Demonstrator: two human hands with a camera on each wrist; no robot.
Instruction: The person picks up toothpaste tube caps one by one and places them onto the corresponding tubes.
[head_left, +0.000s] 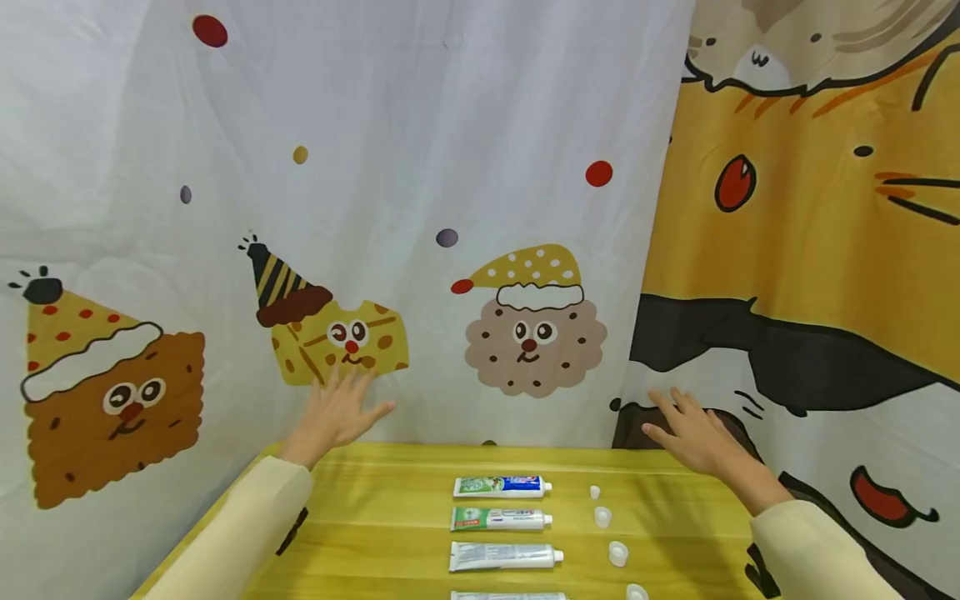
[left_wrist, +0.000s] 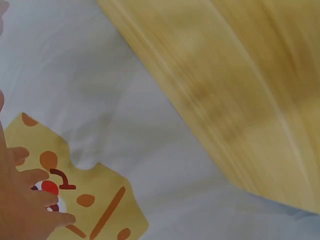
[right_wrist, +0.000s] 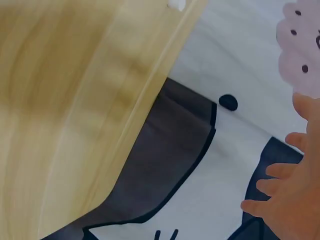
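My left hand (head_left: 335,417) is held up over the far left of the table, its fingers spread and nothing in it. On the other side my right hand (head_left: 693,433) is raised too, fingers apart and empty. Between them lie several toothpaste tubes in a column: a green and blue tube (head_left: 501,487), a green and white tube (head_left: 500,519), a plain white tube (head_left: 505,556) and one cut off by the frame's bottom edge. Each has its uncapped nozzle toward the right. White caps (head_left: 618,553) stand in a matching column, nearer my right hand.
The yellow wood-grain table (head_left: 360,508) ends at a white curtain (head_left: 420,125) printed with cartoon biscuits and cheese. A second curtain (head_left: 787,267) with large cartoon animals hangs at the right. Dark objects (head_left: 292,531) show beside my left sleeve.
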